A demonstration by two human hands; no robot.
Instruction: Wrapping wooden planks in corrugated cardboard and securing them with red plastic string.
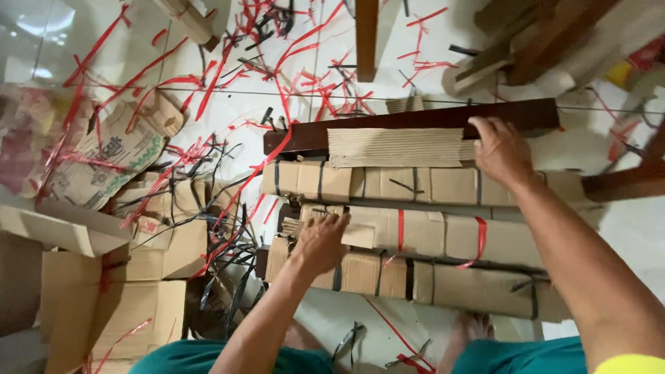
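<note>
Cardboard-wrapped bundles (415,228) lie under both hands: left (320,242) grips one, right (500,149) another.

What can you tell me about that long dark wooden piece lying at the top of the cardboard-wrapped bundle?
The dark wooden bar is a long, straight piece of brown, glossy-looking wood lying almost level across the floor, its right end slightly higher. A sheet of corrugated cardboard covers part of its lower side. The right hand grips it near the right end, fingers curled over the top edge. Red strapping crosses its left end. Cardboard-wrapped pieces lie just below it.
</note>
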